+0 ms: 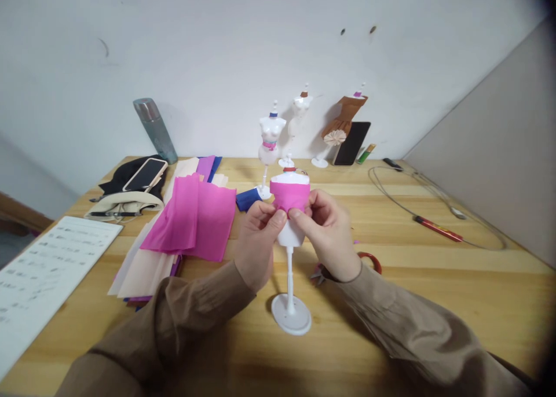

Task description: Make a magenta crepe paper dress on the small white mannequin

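Both hands pinch the pink paper band (290, 196) shut at the front of the small white mannequin (290, 235): left hand (256, 241) and right hand (330, 235) meet thumb to thumb at the overlap, stand base on the wooden table (434, 304). Band looks wrapped round the bust, ends held but not visibly fastened; below the waist bare. Loose pink sheets (191, 220) lie just left, red-handled scissors (369, 261) behind the right wrist, three other mannequins (271, 136) by the wall.

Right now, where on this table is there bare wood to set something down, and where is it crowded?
Bare wood lies right of the hands, between the red-handled tool and the near edge of the table, and in a thin strip between the printed sheet and the paper stack. The left side is crowded, and so is the back by the mannequins.
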